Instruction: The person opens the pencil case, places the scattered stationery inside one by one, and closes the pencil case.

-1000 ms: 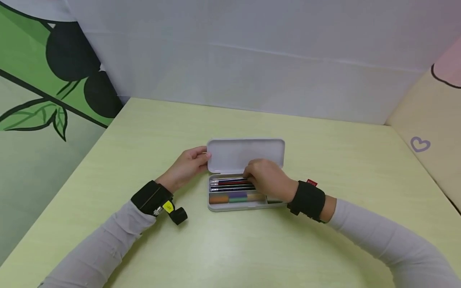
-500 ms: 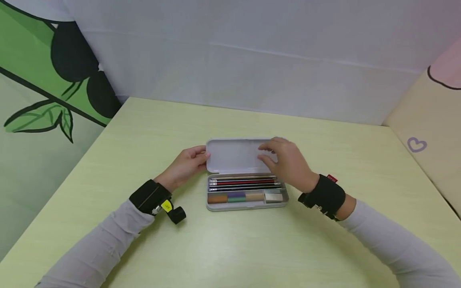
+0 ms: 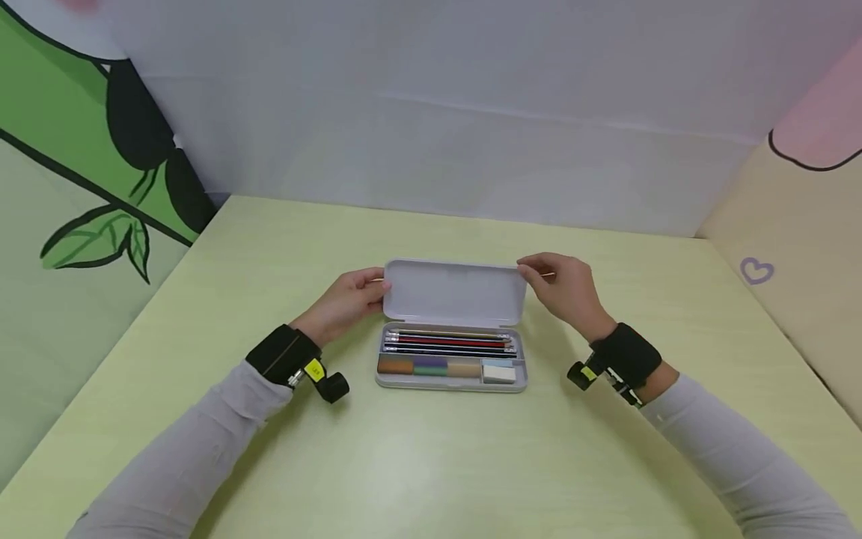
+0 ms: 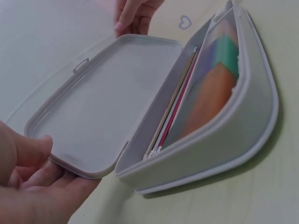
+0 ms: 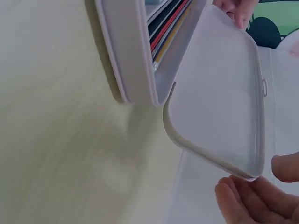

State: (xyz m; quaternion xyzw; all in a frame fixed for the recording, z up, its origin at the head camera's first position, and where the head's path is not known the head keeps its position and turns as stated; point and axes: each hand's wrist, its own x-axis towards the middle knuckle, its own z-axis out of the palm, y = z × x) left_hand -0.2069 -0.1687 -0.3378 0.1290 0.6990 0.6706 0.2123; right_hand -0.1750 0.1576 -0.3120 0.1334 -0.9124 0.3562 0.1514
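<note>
A light grey pencil case (image 3: 444,385) lies on the table with its lid (image 3: 453,292) raised at the back. My left hand (image 3: 346,299) pinches the lid's left edge, thumb on the inner side and fingers behind. My right hand (image 3: 562,292) is at the lid's top right corner; its fingers curl behind the corner, with the thumb close to the front side. Several pencils (image 3: 447,343) lie side by side in the rear compartment. Orange, purple, green and tan pieces (image 3: 396,366) fill the front left one. At front right sits a white eraser (image 3: 498,373) beside something pale blue.
The pale wooden table (image 3: 404,464) reaches back to a white cloth wall (image 3: 431,150). Painted panels stand on both sides, with a purple heart (image 3: 757,271) on the right one. Each wrist wears a black strap with a small camera (image 3: 331,387).
My right hand has risen from the pencils, moved right and reached the lid's right corner, uncovering the eraser. The left hand keeps its hold on the lid. The view has shifted slightly.
</note>
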